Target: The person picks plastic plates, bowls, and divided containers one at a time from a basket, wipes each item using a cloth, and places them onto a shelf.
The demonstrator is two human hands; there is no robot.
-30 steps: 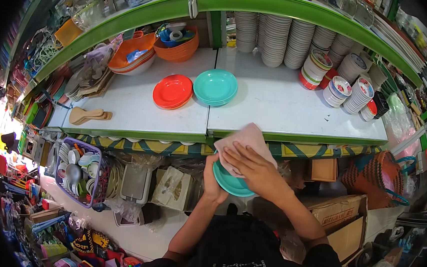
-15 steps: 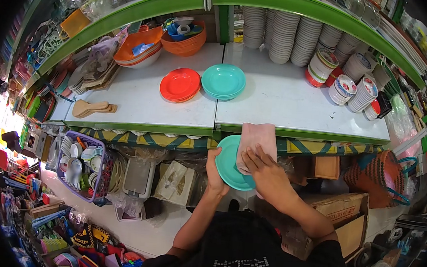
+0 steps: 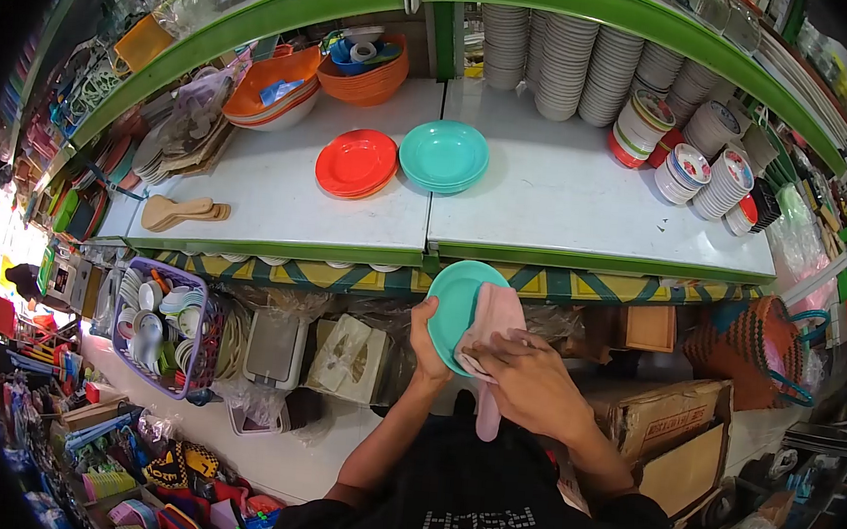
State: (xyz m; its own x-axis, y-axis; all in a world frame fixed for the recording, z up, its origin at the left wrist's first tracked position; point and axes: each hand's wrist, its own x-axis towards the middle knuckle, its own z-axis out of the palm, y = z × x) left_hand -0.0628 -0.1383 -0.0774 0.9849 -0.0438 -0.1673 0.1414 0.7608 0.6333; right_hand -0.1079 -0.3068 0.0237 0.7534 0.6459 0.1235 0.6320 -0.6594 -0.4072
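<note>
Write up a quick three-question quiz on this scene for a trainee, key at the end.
1. Multiple choice: What does the right hand hold against the round turquoise plate?
a) a yellow sponge
b) a pale pink cloth
c) a steel brush

2. True or false: The left hand holds that plate by its edge.

3. Fill in the blank: On the flat white shelf, as the picture shows it, the red-topped stack of round plates stands to the ____ of the stack of round turquoise plates.

Key: 1. b; 2. true; 3. left
</note>
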